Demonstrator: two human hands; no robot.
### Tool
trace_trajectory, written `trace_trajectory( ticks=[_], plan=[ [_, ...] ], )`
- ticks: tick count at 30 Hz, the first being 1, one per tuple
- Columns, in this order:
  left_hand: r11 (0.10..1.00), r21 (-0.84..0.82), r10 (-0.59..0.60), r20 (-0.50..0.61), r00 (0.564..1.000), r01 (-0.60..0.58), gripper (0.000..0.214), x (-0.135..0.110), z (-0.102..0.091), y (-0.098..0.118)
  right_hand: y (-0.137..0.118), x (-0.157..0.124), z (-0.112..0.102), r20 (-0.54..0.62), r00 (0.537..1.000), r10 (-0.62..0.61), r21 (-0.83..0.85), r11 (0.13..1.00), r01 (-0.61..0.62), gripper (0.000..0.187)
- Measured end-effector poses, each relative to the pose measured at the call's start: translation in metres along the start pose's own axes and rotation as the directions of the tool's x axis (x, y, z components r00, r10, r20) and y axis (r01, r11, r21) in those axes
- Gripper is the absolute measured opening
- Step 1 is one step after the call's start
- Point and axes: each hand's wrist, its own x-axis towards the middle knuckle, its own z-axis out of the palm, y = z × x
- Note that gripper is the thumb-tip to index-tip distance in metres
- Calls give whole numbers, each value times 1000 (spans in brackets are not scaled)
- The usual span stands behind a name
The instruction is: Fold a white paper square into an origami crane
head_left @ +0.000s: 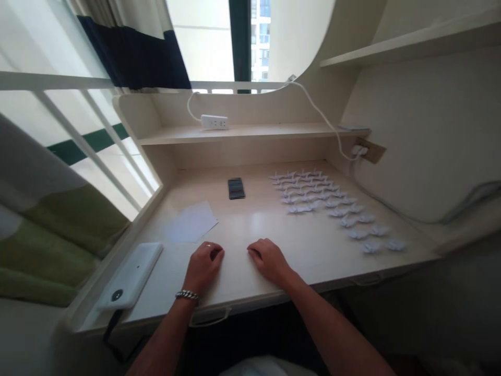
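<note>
My left hand [204,265] rests on the desk [250,282] with its fingers loosely curled, and nothing shows in them. A ring and a chain bracelet [187,295] are on that side. Across a short gap lies my right hand [269,259], thumb and fingers closed together, also with nothing showing. Just beyond the left hand is a small pile of white paper sheets [191,222]. Rows of folded white paper cranes [309,193] stand on the right half of the desk, apart from my right hand.
A dark, flat rectangular stack [236,188] lies towards the back. The white panel [131,277] with a round dark spot is at the left edge. On the shelf above sits a power strip [214,122]; its cable runs to a wall socket [360,150]. Drawer handles line the front edge.
</note>
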Motion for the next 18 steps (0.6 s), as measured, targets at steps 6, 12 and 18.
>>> trace_trajectory(
  ticks=[6, 12, 18],
  plan=[
    [1000, -4, 9, 33, 999, -9, 22, 7, -2, -1, 11, -30, -18, -139, 982, 131, 5, 991, -131, 17],
    [997, -83, 8, 119, 993, 2, 25, 8, -14, -9, 10, -32, -20, -216, 952, 219, 15, 975, -221, 17],
    [991, -128, -12, 156, 988, 33, 28, 6, -20, -14, 10, -30, -22, -248, 934, 256, 31, 966, -257, 17]
  ],
)
